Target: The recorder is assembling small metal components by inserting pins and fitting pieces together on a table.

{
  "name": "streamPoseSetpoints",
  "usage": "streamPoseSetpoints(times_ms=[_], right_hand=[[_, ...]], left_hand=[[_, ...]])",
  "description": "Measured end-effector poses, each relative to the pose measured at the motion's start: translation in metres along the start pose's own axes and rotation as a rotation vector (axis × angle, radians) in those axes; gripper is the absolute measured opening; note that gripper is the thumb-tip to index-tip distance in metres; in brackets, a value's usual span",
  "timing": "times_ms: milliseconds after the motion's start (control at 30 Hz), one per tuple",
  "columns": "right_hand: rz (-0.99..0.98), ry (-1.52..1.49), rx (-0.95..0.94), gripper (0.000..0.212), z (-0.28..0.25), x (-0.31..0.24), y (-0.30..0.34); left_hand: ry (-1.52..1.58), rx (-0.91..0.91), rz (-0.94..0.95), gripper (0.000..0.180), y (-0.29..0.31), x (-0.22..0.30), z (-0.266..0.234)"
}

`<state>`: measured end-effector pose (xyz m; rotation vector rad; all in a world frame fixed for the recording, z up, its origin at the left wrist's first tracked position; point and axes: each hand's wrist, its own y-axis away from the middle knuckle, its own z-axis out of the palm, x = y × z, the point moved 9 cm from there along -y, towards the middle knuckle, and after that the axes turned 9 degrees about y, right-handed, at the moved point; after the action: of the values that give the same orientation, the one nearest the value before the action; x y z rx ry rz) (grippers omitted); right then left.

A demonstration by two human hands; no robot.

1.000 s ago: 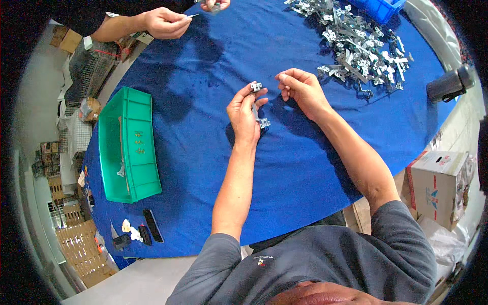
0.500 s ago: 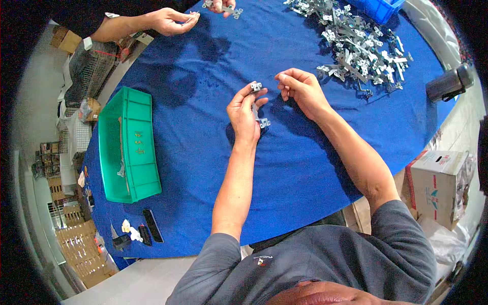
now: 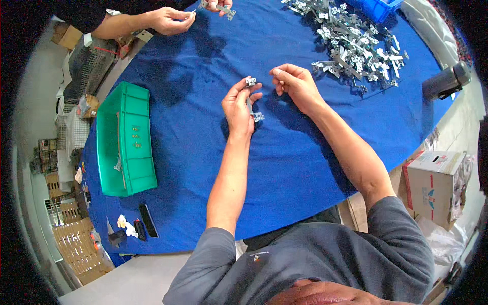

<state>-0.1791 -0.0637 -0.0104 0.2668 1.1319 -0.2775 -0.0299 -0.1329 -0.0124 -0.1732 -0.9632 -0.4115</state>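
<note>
My left hand (image 3: 237,109) is closed around a silvery metal bracket (image 3: 258,117). One end of the bracket stands out above the fingertips and the other below the palm; the fingers cover part of its middle. To the right, apart from the bracket, my right hand (image 3: 301,90) is raised with thumb and forefinger pinched together. Whatever may be between those fingertips is too small to make out. A heap of similar metal brackets (image 3: 356,58) lies on the blue cloth (image 3: 203,152) beyond my right hand.
Across the table, another person's hand (image 3: 173,21) pinches something small near a bracket (image 3: 223,9) in their other hand. A green bin (image 3: 140,170) stands at left, a phone (image 3: 148,221) near it. At right are a dark bottle (image 3: 445,82), a blue crate (image 3: 378,11) and a carton (image 3: 432,185).
The whole scene sits slightly further left in the picture. Both my hands keep nearly the same pose, the bracket still in the left one.
</note>
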Motion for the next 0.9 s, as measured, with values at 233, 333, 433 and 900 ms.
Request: streamPoseSetpoints(times_ms=[233, 333, 433, 900], right_hand=[[-0.058, 0.003, -0.023, 0.017, 0.000, -0.007, -0.002], [-0.052, 0.013, -0.013, 0.017, 0.000, -0.006, 0.000], [-0.056, -0.009, -0.013, 0.016, -0.003, -0.005, 0.001], [-0.012, 0.035, -0.029, 0.018, -0.002, -0.001, -0.001]], left_hand=[[-0.020, -0.052, 0.070, 0.025, -0.003, 0.002, 0.005], [-0.063, -0.074, 0.087, 0.023, -0.002, 0.004, 0.006], [-0.186, -0.076, 0.117, 0.021, -0.005, 0.012, 0.004], [-0.400, -0.011, 0.143, 0.024, -0.012, 0.024, -0.022]])
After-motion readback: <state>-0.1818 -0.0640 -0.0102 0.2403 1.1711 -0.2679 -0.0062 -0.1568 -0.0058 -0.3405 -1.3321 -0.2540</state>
